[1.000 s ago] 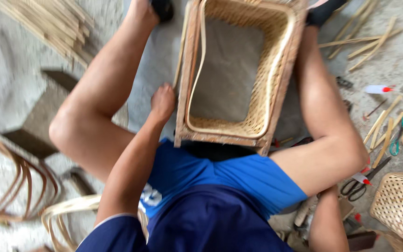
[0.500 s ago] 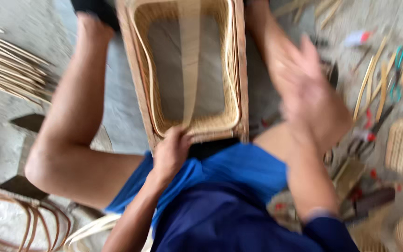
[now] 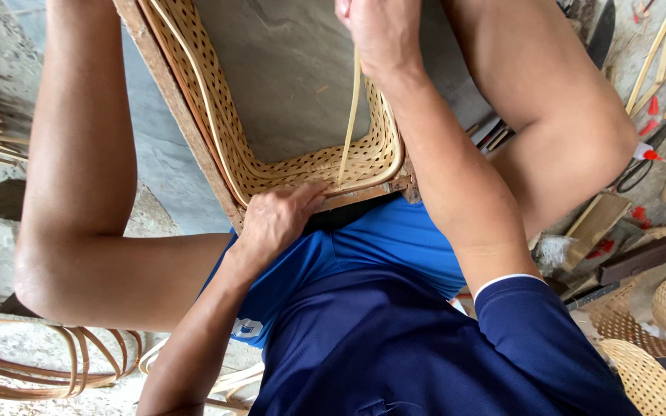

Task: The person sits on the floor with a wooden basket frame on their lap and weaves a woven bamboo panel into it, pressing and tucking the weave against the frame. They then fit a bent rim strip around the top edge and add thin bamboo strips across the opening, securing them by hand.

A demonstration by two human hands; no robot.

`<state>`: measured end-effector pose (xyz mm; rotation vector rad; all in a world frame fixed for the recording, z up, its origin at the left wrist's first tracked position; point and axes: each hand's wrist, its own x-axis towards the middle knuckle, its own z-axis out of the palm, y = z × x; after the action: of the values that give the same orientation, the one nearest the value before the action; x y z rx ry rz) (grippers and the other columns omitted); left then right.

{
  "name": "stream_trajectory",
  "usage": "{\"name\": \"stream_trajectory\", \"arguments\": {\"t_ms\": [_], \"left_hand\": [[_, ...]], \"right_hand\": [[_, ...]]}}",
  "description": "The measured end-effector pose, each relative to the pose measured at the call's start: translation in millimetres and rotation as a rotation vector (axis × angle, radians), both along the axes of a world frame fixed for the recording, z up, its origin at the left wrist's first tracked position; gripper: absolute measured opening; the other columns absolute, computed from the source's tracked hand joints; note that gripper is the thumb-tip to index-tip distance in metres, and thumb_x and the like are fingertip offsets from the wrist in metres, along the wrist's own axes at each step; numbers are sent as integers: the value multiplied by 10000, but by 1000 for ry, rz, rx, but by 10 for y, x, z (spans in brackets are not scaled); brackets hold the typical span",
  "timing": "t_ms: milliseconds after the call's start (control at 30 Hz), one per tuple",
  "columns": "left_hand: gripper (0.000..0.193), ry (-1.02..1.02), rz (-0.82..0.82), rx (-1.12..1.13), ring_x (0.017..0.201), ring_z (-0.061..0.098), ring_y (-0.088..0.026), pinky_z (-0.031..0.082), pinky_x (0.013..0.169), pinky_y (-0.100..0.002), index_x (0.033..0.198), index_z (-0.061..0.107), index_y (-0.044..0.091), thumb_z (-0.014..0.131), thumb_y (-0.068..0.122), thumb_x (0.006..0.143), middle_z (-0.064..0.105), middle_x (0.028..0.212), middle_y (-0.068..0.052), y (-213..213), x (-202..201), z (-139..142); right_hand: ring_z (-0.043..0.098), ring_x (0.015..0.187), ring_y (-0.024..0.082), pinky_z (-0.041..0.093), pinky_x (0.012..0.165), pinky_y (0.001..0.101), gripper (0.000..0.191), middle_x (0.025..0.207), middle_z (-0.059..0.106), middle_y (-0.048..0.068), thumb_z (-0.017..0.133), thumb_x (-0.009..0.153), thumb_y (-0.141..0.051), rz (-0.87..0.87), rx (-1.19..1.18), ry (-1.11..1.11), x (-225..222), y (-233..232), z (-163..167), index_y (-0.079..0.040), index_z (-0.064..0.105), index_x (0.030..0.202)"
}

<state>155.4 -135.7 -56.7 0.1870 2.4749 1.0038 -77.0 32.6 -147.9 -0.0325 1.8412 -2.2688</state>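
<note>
A woven basket (image 3: 287, 146) is braced on the floor between the knees. Its near rim is pinned by the left hand (image 3: 275, 219), while a cane strip (image 3: 348, 123) is pinched taut in the right hand (image 3: 379, 35).

Woven rattan basket frame (image 3: 271, 146) between knees, thin cane strip (image 3: 348, 123) upright
</note>
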Motion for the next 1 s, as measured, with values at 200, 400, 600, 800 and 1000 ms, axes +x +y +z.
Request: {"name": "stream_trajectory", "arguments": {"t_ms": [200,400,600,800,1000], "left_hand": [[445,268,-89,71,941,732,-273,579,811,-388,1205,615,51,717,361,903,736,1167,-134,30,48,28],[472,279,-73,-35,799,693,-265,537,715,-393,1151,641,42,756,389,853,682,853,-89,184,53,7],[248,300,66,12,751,691,-257,546,704,-392,953,655,98,720,336,925,683,791,-61,324,-5,29],[213,314,95,9,688,679,-241,535,660,-391,840,642,120,700,289,956,663,717,-44,326,-154,-23],[245,340,83,0,665,671,-243,531,655,-390,784,613,118,695,258,967,651,686,-42,289,-216,31]], "right_hand": [[463,499,104,294,456,277,400,583,495,11,475,1113,-117,36,209,-20,140,-84,113,-60,506,719],[420,596,48,365,518,230,221,721,427,-57,491,1165,-195,45,264,157,69,-290,637,-90,470,1359],[416,609,36,389,523,213,470,725,436,-74,498,1166,-170,77,244,92,54,-405,453,-177,395,1624],[425,629,49,408,557,232,461,723,441,-64,534,1154,-189,71,356,109,-72,-455,278,-177,447,1607],[401,565,59,375,515,262,454,632,435,-51,535,1133,-239,179,595,106,-115,-460,398,-189,463,1578]]}}
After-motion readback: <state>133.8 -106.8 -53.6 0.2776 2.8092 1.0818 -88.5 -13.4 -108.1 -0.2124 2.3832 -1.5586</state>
